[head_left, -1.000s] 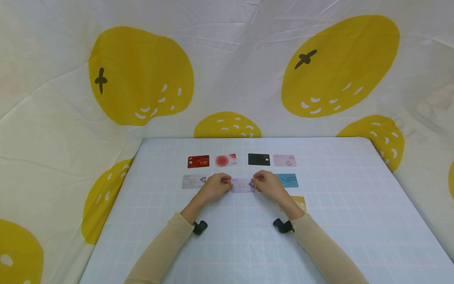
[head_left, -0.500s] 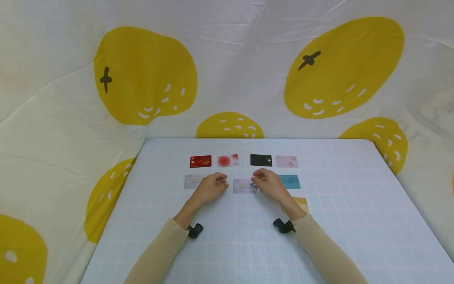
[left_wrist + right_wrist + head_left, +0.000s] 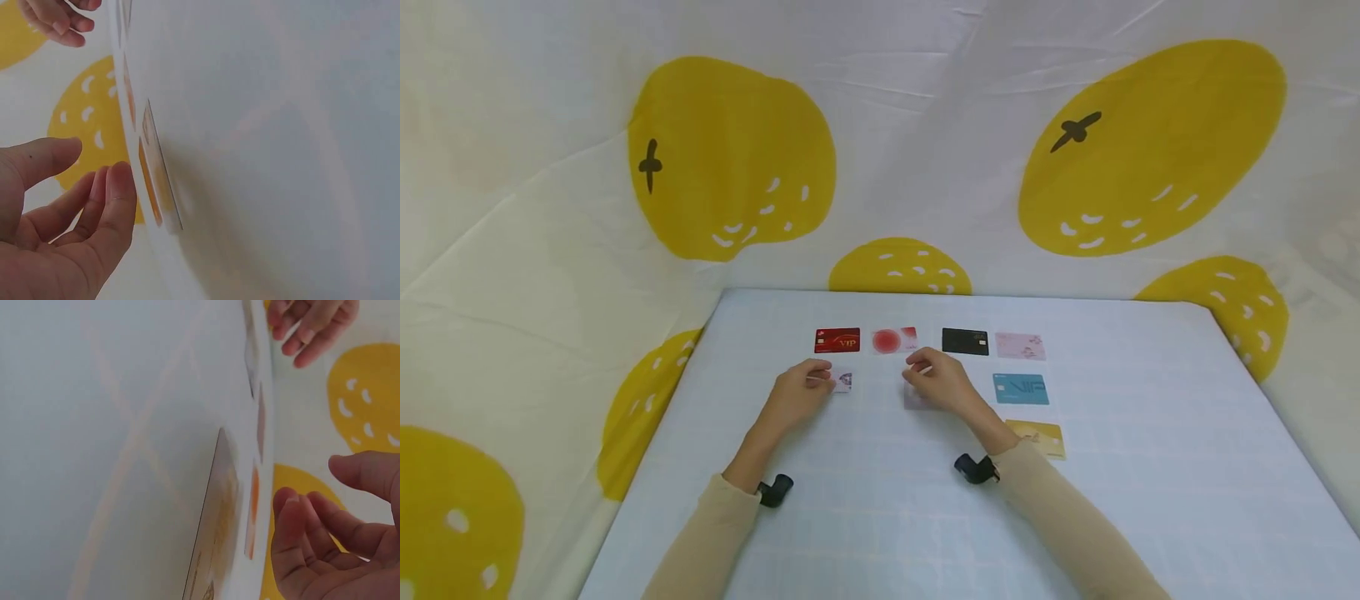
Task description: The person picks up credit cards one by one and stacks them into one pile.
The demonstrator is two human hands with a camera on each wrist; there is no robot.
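My left hand (image 3: 796, 393) hovers over a pale silver card (image 3: 843, 382), covering its left part. In the left wrist view its thumb and fingers (image 3: 119, 187) are loosely bent and apart, holding nothing, beside the card's edge. A second pale silver card (image 3: 916, 399) lies to the right, largely hidden under my right hand (image 3: 943, 385). That hand's thumb stands away from its curved fingers in the right wrist view, and nothing is between them; the card (image 3: 215, 519) lies flat in front of it.
Behind lies a row of a red VIP card (image 3: 837, 340), a white card with a red circle (image 3: 887, 341), a black card (image 3: 964, 342) and a pink card (image 3: 1021, 347). A teal VIP card (image 3: 1021, 389) and gold card (image 3: 1045, 438) lie at right. A fruit-print cloth (image 3: 925, 167) hangs behind.
My left hand has let go of the middle silver card and moved left to the other silver card. The right hand has come off its edge and shifted slightly left, over the middle card.
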